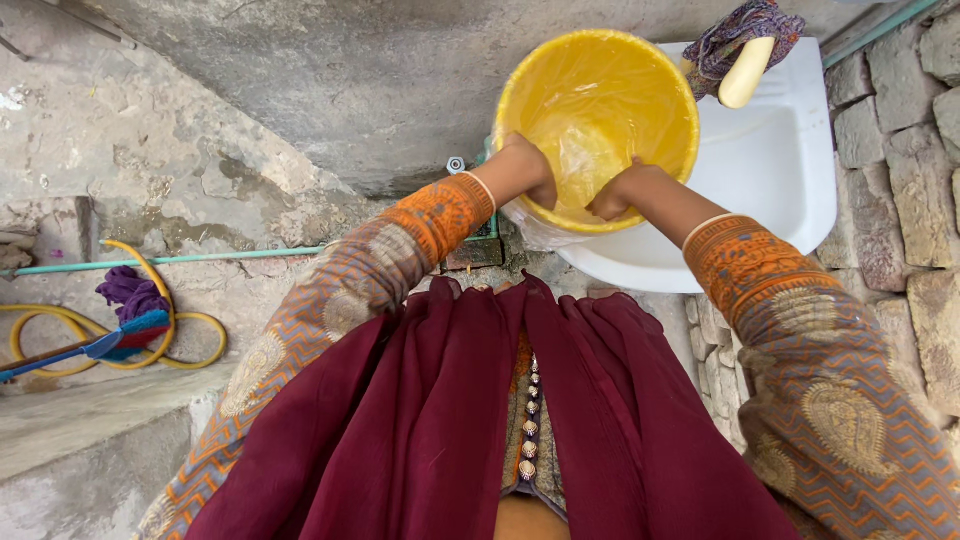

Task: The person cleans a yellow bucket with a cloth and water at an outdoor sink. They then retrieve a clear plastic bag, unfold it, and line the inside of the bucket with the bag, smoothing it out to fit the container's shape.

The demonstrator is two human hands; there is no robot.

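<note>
A yellow plastic bucket sits in a white wash basin, with a clear plastic liner inside it. My left hand reaches over the bucket's near-left rim and grips the liner there. My right hand is inside the bucket at its near edge, fingers closed on the same plastic. Both forearms wear orange patterned sleeves. A dark red scarf hangs down my front below the hands.
A purple patterned cloth with a pale yellow bar on it rests on the basin's far rim. A stone wall stands at right. At left lie a yellow hose, a purple rag and a blue brush; a green pipe runs along the concrete.
</note>
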